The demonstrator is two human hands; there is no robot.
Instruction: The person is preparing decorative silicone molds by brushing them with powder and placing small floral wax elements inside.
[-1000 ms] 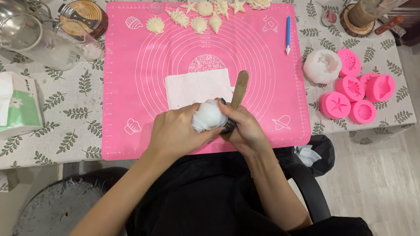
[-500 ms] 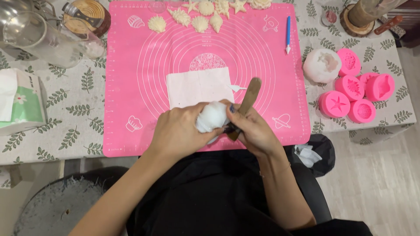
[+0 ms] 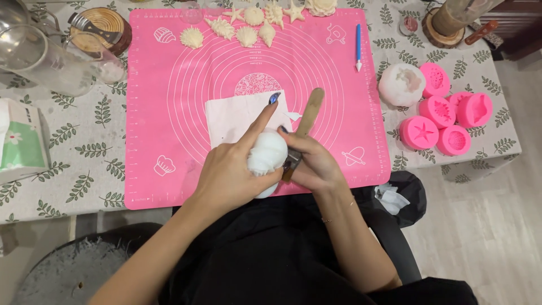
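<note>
White cast (image 3: pixel 267 158) sits at the lower centre of the frame, over the bottom edge of the pink mat (image 3: pixel 164 113).

Left hand (image 3: pixel 228 175): curled around the left and underside of the cast, gripping it. The index finger is extended straight, pointing up toward the centre of the mat, its tip over the white paper (image 3: pixel 234 116).

Right hand (image 3: pixel 316 166): closed around the lower end of a flat wooden tool (image 3: pixel 309 113). The tool's lower end meets the right side of the cast; whether a metal blade is fitted there cannot be told. The upper end of the tool slants up and to the right, over the mat, just beside the paper's right edge.

Paper: lies flat on the mat, directly above the cast, below a round printed pattern at the mat's centre.

Top edge of the mat: a row of cream shell and starfish casts (image 3: pixel 247 35).

Upper right of the mat: a blue pen-like tool (image 3: pixel 358 46), lying upright in the frame.

Right of the mat, on the leaf-print tablecloth (image 3: pixel 84 147): a cluster of pink moulds (image 3: pixel 446 116), touching or just beside one another, with a white rounded mould (image 3: pixel 401 85) at their left.

Upper left of the frame: a glass jug (image 3: pixel 51 65) on its side and a round wooden coaster (image 3: pixel 101 25).

Left edge: a green-and-white carton (image 3: pixel 20 147).
</note>
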